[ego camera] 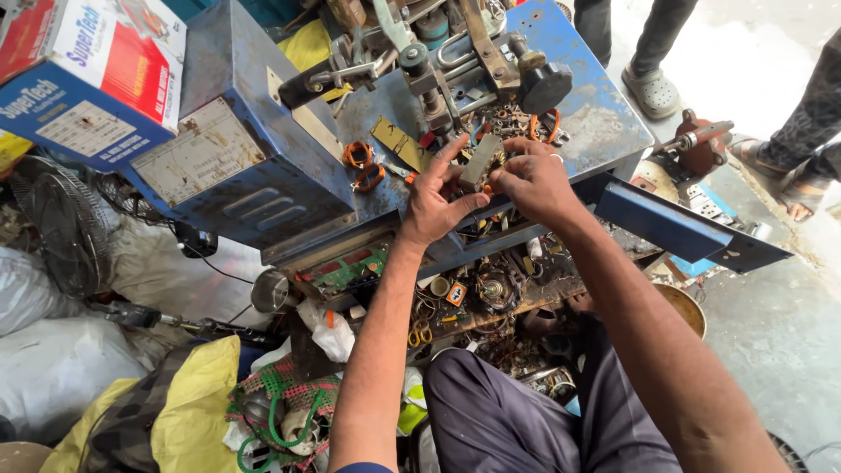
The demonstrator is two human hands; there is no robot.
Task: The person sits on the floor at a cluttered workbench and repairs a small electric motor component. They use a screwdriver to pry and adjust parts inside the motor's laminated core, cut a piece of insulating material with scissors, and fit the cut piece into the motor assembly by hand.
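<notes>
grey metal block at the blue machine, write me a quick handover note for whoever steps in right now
Left hand: fingers closed around the lower end of the grey rectangular metal block, with copper wire showing at it.
Right hand: pinching the same block from the other side.
Both hands hold it over the worn blue metal machine table, just below the clamp mechanism.
Loose orange copper wire coils lie on the table to the left.
Done: block is in hand.
Left: block is not seated in the mechanism.

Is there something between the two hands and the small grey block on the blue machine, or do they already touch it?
Nothing visible stands between. The left hand and the right hand both already hold the grey block with their fingers, above the blue machine top. Copper wire coils lie to the left, apart from them.
</notes>
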